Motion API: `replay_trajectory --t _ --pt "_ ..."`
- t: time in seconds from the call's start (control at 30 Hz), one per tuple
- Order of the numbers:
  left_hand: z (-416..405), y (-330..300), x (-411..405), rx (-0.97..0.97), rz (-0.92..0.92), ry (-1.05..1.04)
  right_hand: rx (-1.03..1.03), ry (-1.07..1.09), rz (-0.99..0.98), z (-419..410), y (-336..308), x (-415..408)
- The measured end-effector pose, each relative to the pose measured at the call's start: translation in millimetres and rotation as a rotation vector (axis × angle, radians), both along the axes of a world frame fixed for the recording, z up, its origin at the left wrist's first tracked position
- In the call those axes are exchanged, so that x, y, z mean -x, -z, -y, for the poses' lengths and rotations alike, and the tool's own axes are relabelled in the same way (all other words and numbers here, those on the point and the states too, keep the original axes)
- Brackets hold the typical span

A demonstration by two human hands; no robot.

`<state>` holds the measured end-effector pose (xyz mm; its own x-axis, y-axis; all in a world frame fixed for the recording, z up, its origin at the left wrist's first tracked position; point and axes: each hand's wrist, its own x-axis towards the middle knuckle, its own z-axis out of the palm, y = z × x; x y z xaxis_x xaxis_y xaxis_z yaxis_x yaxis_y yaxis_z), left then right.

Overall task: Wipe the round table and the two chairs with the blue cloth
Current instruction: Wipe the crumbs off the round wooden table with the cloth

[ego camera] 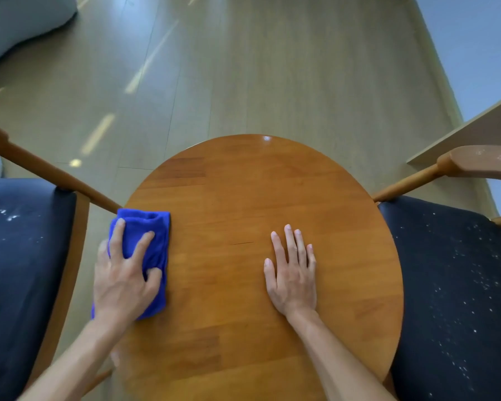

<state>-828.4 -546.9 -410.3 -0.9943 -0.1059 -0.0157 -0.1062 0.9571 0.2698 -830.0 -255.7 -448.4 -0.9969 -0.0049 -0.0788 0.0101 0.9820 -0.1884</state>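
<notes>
Blue cloth (145, 256): folded into a thick pad, lying at the left edge of the round table (258, 198), its outer part overhanging the rim toward the left chair (21, 256).

Left hand (125, 273): pressing down on the cloth, fingers spread, thumb curling into the fabric, so it is gripping the pad rather than merely resting on it.

Right hand (292, 273): lying flat on the bare tabletop, fingers straight and together, holding nothing; it appears to be steadying the table.

Step in hand, as judged: wiping the tabletop, with the rim being worked. Doing it well is likely calling for even palm pressure, overlapping strokes running across the wood, the pad kept folded, and the bracing hand shifting so that the patch under it is not being skipped.

Round table: glossy honey-coloured wood in joined strips, one short dark mark near the middle, a light reflecting at the far edge.

Chairs: the left chair and the right chair (457, 285) are flanking the table, wooden arms, dark padded seats carrying white specks, thicker on the right; both look still unwiped.

Room: pale wood-plank floor (272, 68), a grey cushioned shape (21, 27) at far left, a pale board (475, 125) at right.
</notes>
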Motion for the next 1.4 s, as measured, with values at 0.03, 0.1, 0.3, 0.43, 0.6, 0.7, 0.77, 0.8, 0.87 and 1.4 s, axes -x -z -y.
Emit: replay_trajectory --t 0.03,0.1,0.3,0.43,0.6,0.7,0.77,0.8,0.87,1.4 --pt "-11 1 -15 -0.012 -0.001 -0.012 -0.002 -0.001 -0.006 1 0 0" --pt "-40 5 -48 -0.04 -0.003 0.004 -0.001 0.0 -0.017 1 1 -1" --pt "-115 26 -103 -0.136 -0.131 0.499 0.002 0.001 -0.05 1 1 -1" --pt "-50 25 -61 -0.088 -0.151 0.54 0.001 -0.009 -0.043 -1 3 -1" --pt "10 7 -30 -0.011 -0.079 -0.052 0.003 -0.009 -0.018 0 3 0" --pt "-15 11 -75 -0.008 -0.095 0.005 0.006 -0.006 -0.009 -1 3 -1" --pt "-48 19 -119 -0.026 -0.143 0.098 0.0 -0.004 -0.004 0 2 -2" --pt "-65 23 -139 -0.037 -0.17 0.165 -0.005 -0.005 -0.002 0 2 -2" --pt "-92 28 -161 -0.072 -0.196 0.358 -0.01 -0.006 0.001 0 2 -2" --pt "-63 16 -140 -0.046 -0.116 0.083 0.109 -0.035 0.122 -5 -4 2"
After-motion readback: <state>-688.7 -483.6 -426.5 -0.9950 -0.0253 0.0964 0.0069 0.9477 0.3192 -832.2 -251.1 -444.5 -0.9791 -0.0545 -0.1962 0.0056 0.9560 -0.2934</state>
